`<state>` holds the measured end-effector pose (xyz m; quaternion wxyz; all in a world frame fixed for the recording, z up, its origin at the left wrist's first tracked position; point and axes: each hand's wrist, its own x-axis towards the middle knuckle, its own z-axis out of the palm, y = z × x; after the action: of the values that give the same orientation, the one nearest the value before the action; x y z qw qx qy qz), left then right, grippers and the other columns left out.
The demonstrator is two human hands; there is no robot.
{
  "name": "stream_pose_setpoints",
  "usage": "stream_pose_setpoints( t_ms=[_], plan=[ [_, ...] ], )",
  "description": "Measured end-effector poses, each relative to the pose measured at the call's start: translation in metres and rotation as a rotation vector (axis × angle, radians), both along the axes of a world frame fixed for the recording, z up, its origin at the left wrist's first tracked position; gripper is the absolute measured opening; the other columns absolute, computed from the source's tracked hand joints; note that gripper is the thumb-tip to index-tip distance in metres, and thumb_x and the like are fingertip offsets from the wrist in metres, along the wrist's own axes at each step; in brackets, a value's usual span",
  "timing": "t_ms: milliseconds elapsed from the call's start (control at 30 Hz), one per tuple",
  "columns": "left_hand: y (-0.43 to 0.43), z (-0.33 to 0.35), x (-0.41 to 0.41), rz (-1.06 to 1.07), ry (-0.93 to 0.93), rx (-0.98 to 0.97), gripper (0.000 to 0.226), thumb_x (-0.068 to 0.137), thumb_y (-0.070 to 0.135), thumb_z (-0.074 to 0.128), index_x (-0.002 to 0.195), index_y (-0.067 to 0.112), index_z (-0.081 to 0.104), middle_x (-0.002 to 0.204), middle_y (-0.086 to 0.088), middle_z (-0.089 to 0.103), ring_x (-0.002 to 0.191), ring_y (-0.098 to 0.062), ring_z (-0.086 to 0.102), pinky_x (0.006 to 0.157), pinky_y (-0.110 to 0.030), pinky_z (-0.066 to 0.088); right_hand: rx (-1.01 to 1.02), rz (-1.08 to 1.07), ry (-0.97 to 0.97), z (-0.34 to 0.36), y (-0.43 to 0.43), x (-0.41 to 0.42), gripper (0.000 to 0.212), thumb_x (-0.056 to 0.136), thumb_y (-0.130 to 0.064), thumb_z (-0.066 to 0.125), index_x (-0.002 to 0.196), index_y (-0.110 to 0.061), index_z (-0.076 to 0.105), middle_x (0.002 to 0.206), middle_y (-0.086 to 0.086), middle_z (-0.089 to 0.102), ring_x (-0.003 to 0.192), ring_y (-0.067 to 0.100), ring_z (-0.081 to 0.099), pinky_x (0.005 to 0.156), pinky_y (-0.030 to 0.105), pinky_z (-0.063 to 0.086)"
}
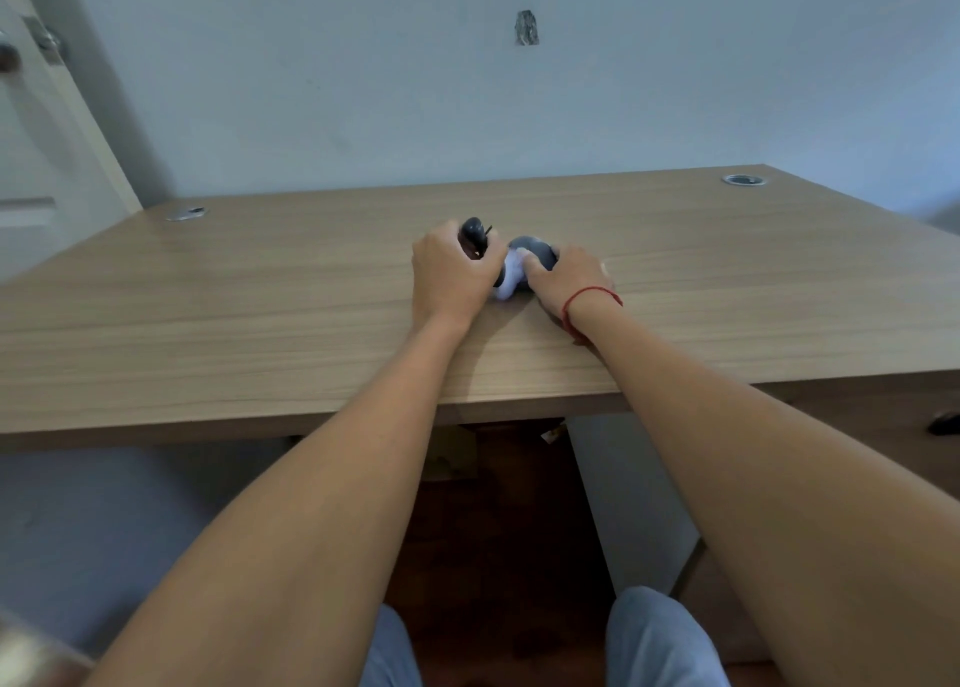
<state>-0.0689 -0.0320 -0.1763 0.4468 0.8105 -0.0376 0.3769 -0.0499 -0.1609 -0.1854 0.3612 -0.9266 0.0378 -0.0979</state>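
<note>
Middle of desk [234, 322], about midway between near and far edges: small grey-and-white object [519, 265] resting on the top, held between both hands; long axis left to right, roughly along the far edge; left hand [451, 276] curled tight round its dark end [474, 233]; right hand [569, 282] wrapped over the grey end, one fingertip pressing the white middle; neither hand nearer; probably a pull or twist along that axis next; cannot tell whether one piece or two.

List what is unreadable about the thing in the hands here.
- Head view, grey and white object: mostly covered by left hand and right hand; its kind is unclear.
- Head view, dark piece: the left hand hides whether it joins that object.
- Head view, dark item: cut off by the right frame edge.
</note>
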Motion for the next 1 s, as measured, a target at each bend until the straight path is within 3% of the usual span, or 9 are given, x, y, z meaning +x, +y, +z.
stream_pose_setpoints(
  t_ms=[133, 233, 367, 533, 733, 867, 1000],
  plan=[
    [0.0, -0.001, 0.001, -0.013, 0.005, 0.032, 0.029, 0.079, 0.026, 0.065, 0.06, 0.009, 0.051, 0.049, 0.001, 0.046, 0.052, -0.02, 0.044, 0.054, -0.028, 0.038, 0.004, 0.007, 0.013, -0.001, -0.001, 0.0, 0.055, 0.095, -0.051, 0.042, 0.124, -0.008, 0.061, 0.12, 0.014, 0.067, 0.116, 0.032, 0.058, 0.107, 0.041, 0.04],
    [-0.001, -0.001, 0.003, 0.049, 0.03, 0.093, 0.028, 0.084, 0.031, 0.061, 0.07, 0.008, 0.055, 0.062, -0.01, 0.058, 0.063, -0.03, 0.052, 0.062, -0.035, 0.043, 0.012, 0.006, 0.01, -0.001, 0.0, 0.0, 0.056, 0.095, -0.051, 0.042, 0.128, -0.009, 0.059, 0.124, 0.015, 0.065, 0.119, 0.034, 0.057, 0.106, 0.042, 0.04],
    [0.001, 0.0, 0.002, -0.035, -0.019, 0.041, 0.029, 0.088, 0.031, 0.061, 0.07, 0.011, 0.048, 0.065, -0.005, 0.054, 0.062, -0.022, 0.048, 0.059, -0.03, 0.038, 0.034, 0.021, 0.004, -0.001, 0.0, -0.004, 0.055, 0.089, -0.053, 0.043, 0.121, -0.013, 0.06, 0.119, 0.012, 0.066, 0.117, 0.036, 0.056, 0.1, 0.045, 0.046],
    [0.002, -0.006, 0.009, 0.084, 0.104, 0.154, 0.035, 0.09, 0.036, 0.055, 0.081, 0.002, 0.057, 0.081, -0.02, 0.065, 0.077, -0.039, 0.059, 0.063, -0.035, 0.04, 0.078, 0.076, -0.01, 0.005, -0.001, -0.013, 0.058, 0.077, -0.053, 0.045, 0.119, -0.018, 0.064, 0.112, 0.007, 0.069, 0.108, 0.032, 0.061, 0.094, 0.045, 0.05],
    [0.002, 0.004, 0.004, 0.008, -0.017, -0.089, 0.036, 0.091, 0.035, 0.057, 0.081, 0.001, 0.058, 0.069, -0.009, 0.059, 0.066, -0.026, 0.051, 0.063, -0.032, 0.04, -0.042, 0.148, 0.004, 0.003, 0.0, -0.02, 0.066, 0.069, -0.071, 0.06, 0.113, -0.022, 0.06, 0.111, 0.001, 0.066, 0.105, 0.025, 0.06, 0.097, 0.044, 0.048],
    [0.006, -0.005, 0.013, 0.082, 0.104, 0.063, 0.032, 0.091, 0.031, 0.056, 0.083, -0.001, 0.057, 0.085, -0.023, 0.065, 0.081, -0.039, 0.058, 0.065, -0.036, 0.042, -0.024, 0.163, -0.054, 0.003, -0.002, -0.017, 0.051, 0.065, -0.053, 0.073, 0.1, -0.018, 0.063, 0.101, 0.003, 0.065, 0.097, 0.025, 0.063, 0.082, 0.039, 0.053],
    [0.003, -0.001, 0.009, 0.043, -0.024, -0.017, 0.033, 0.092, 0.03, 0.055, 0.079, 0.0, 0.055, 0.077, -0.016, 0.061, 0.07, -0.028, 0.051, 0.062, -0.029, 0.035, 0.033, 0.171, -0.057, 0.003, -0.004, -0.016, 0.046, 0.071, -0.039, 0.072, 0.108, -0.013, 0.059, 0.108, 0.003, 0.061, 0.106, 0.026, 0.06, 0.083, 0.035, 0.049]
  ],
)
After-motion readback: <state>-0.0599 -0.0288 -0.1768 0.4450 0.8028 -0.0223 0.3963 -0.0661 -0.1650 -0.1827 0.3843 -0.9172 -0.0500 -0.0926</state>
